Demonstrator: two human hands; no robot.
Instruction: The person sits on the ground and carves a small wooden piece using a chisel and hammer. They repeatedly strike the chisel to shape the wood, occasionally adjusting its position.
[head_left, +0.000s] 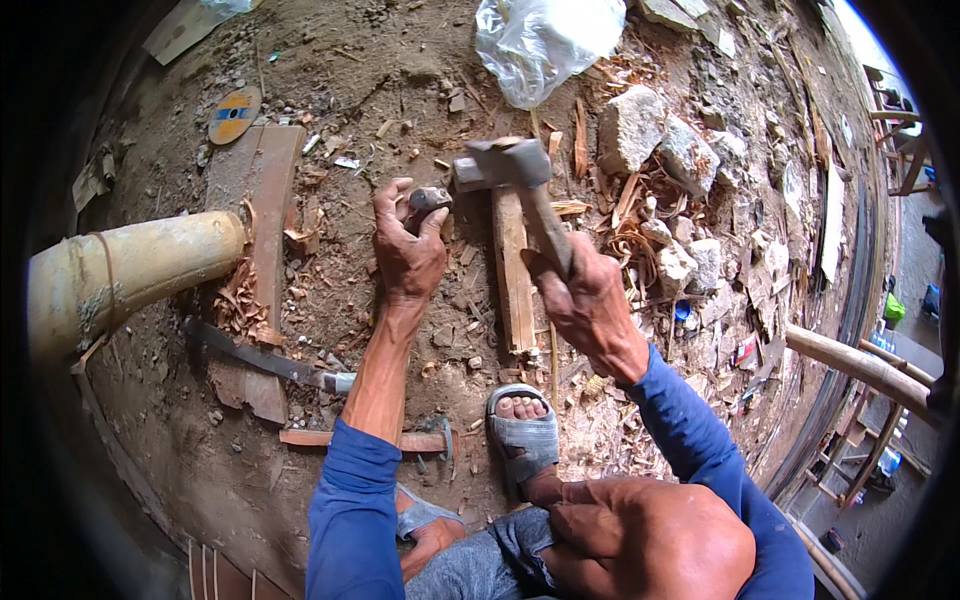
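My left hand (408,245) pinches a small dark rounded metal piece (430,198) between thumb and fingers; its exact kind I cannot make out. A hammer (515,163) with a dark steel head and wooden handle is gripped in my right hand (590,305), head pointing away from me. Under that head, a second hammer's pale squared wooden handle (513,275) reaches back toward my foot. Its grey metal head (468,175) shows partly, the rest hidden by the held hammer.
Left lie a plank (272,200), a bamboo pole (150,265), a long curved blade (265,357) and an orange disc (235,115). Rocks (632,128) and wood shavings cover the right side. A clear plastic bag (545,45) lies at the far edge. My sandalled foot (525,435) stands close.
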